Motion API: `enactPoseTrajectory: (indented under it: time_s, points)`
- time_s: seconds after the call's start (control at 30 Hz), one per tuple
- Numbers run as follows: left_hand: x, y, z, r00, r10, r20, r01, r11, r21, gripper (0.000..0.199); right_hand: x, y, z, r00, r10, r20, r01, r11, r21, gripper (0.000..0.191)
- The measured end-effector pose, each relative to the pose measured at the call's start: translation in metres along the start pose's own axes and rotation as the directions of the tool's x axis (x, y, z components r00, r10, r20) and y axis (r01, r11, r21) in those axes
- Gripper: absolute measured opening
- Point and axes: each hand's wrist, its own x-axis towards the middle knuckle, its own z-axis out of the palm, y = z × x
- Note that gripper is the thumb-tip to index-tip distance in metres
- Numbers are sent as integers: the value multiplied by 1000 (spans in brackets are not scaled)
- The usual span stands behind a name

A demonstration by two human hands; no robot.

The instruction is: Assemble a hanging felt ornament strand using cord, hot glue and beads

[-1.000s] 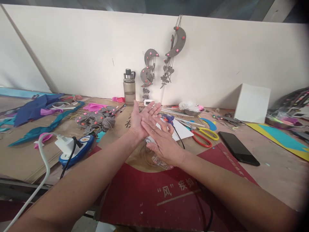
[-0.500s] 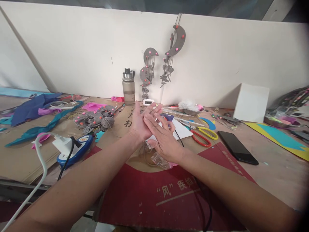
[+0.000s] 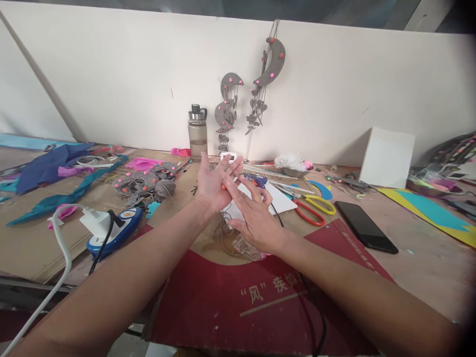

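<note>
My left hand is palm up with its fingers spread over the middle of the table. On its palm rests a small orange ball. My right hand is stretched out flat, its fingertips at the ball and against the left palm. Below the hands lie a clear plastic bag and some thin cord. Behind the right fingers are a blue glue gun, partly hidden, and a white sheet.
Scissors with red and yellow handles and a black phone lie at right. At left are grey yarn pieces and a blue power strip. A bottle stands behind; grey moon hangings hang on the wall.
My right hand has drawn slightly back toward me, and the left hand has shifted a little left. The orange ball on the left palm now shows.
</note>
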Motion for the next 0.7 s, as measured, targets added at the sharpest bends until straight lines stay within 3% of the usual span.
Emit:
enactPoseTrajectory:
  time_s: [0.2, 0.37, 0.5, 0.7]
  points:
    - [2, 1, -3, 1000, 6, -22, -7, 1000, -13, 64, 2, -7, -3, 998, -61, -3, 61, 997, 54, 80]
    - [1, -1, -5, 999, -27, 16, 27, 999, -16, 65, 4, -1, -4, 999, 32, -30, -30, 998, 61, 75]
    - [1, 1, -4, 1000, -26, 16, 27, 998, -62, 64, 4, 0, -5, 998, 42, -43, -37, 993, 112, 72]
    - [0, -4, -4, 999, -40, -1, 40, 998, -47, 66, 14, -2, -5, 967, 202, -157, -153, 948, 278, 47]
